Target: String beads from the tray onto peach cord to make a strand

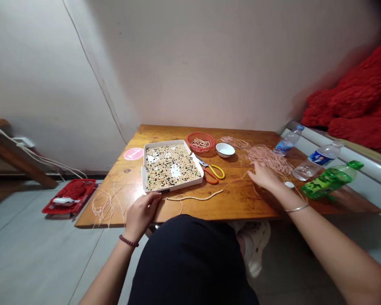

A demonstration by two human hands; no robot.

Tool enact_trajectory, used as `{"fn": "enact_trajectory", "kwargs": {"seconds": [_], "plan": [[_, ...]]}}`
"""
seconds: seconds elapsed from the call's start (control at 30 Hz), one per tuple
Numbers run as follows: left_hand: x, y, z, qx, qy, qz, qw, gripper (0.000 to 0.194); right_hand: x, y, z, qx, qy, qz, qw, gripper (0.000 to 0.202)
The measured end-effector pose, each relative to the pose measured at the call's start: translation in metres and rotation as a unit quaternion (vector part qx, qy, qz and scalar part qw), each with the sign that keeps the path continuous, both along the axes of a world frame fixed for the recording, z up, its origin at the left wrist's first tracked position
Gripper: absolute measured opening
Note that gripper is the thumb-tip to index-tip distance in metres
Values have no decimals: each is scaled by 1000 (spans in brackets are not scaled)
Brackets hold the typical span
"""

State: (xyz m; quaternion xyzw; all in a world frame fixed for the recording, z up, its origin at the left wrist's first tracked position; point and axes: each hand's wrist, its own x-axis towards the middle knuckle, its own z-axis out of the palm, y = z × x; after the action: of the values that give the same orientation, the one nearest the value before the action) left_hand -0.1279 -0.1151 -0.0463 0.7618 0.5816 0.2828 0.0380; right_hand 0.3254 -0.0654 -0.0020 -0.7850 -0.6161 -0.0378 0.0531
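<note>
A strand of pale beads [197,198] lies along the table's front part, below a white tray [174,186] of tan, black and green beads. My left hand [143,211] is at the strand's left end, fingers together by a small dark object at the tray's corner; what they hold is too small to name. From the strand's right end a thin cord runs toward my right hand [263,175], which rests with fingers apart at the edge of a pile of pink cords [269,157]. Scissors [211,168] with yellow and orange handles lie right of the tray.
Behind stand a red basket [201,148] and a white bowl [225,150]. Bottles [319,161] line the right side. Loose cords [103,207] and a pink round label [133,153] are at left on the wooden table [190,212].
</note>
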Motion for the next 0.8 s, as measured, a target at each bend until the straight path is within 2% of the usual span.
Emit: {"fn": "enact_trajectory", "kwargs": {"seconds": [0.07,0.1,0.17,0.23,0.3,0.4,0.6,0.73,0.8], "plan": [[1,0,-1,-3,9,10,1000,28,-26,8,3,25,-27,-7,999,46],[1,-1,-1,-2,16,14,1000,28,-41,12,4,33,-25,10,999,43],[2,-2,0,4,27,20,999,28,-68,22,2,18,7,86,996,32],[3,-2,1,8,31,20,999,28,-91,33,-2,-37,42,131,990,26],[3,-2,1,9,32,19,999,27,-107,43,-6,-71,47,160,983,21],[3,-2,0,14,32,14,999,27,-121,54,-10,-78,42,154,984,24],[2,-2,0,22,27,10,999,26,-119,62,-8,-102,47,115,987,26],[2,-2,-1,21,34,20,999,25,-90,51,8,-60,44,55,996,23],[2,-2,-1,20,37,23,999,26,-67,38,18,6,73,47,996,24]]}}
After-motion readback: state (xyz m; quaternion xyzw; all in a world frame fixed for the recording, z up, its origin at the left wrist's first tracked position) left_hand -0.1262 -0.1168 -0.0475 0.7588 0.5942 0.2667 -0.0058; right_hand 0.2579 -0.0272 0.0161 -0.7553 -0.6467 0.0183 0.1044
